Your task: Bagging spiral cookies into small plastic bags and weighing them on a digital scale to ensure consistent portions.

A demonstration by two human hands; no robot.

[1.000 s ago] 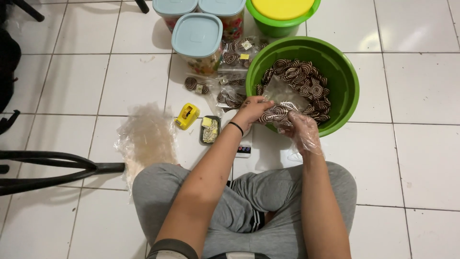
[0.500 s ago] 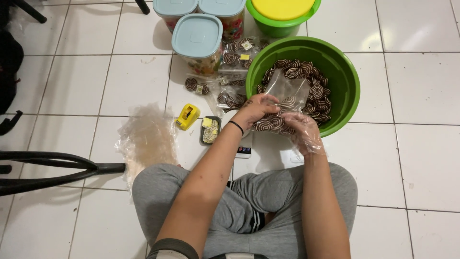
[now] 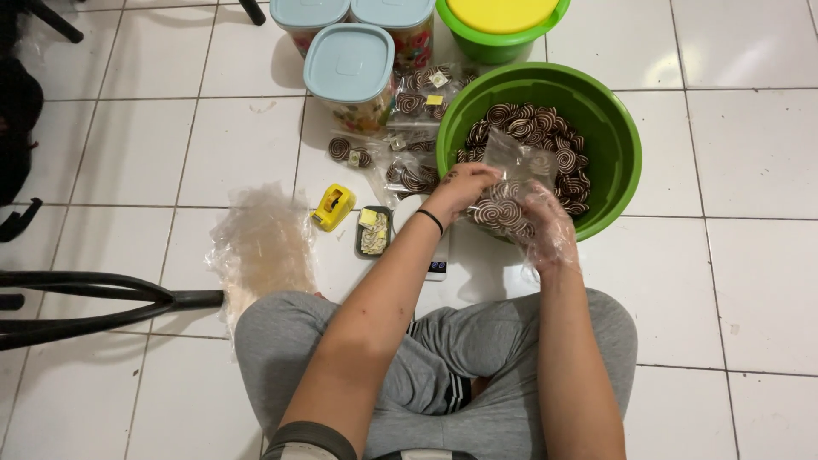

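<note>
- My left hand point(image 3: 464, 183), bare with a dark band at the wrist, sits just right of the frame's centre, fingers curled and pinching the upper edge of a clear plastic bag of brown-and-white spiral cookies point(image 3: 503, 209).
- My right hand point(image 3: 547, 223), inside a thin clear plastic glove, cups the same bag from the right and below, fingers bent around it.
- The bag hangs over the near rim of a big round green plastic basin point(image 3: 618, 145), right of centre, which holds a heap of the same spiral cookies.
- Just below my left wrist, a small white digital scale point(image 3: 434, 264) lies on the white tiled floor.
- Left of it are a small dark tray of pale slips point(image 3: 373, 232) and a yellow tape dispenser point(image 3: 332, 207).
- Lower left, a stack of empty clear plastic bags point(image 3: 260, 247) lies beside my knee.
- Above my hands, filled cookie packets point(image 3: 413, 140) lie on the floor.
- Along the top edge stand clear jars with pale blue lids point(image 3: 349, 64) and a green bucket with a yellow lid point(image 3: 503, 21).
</note>
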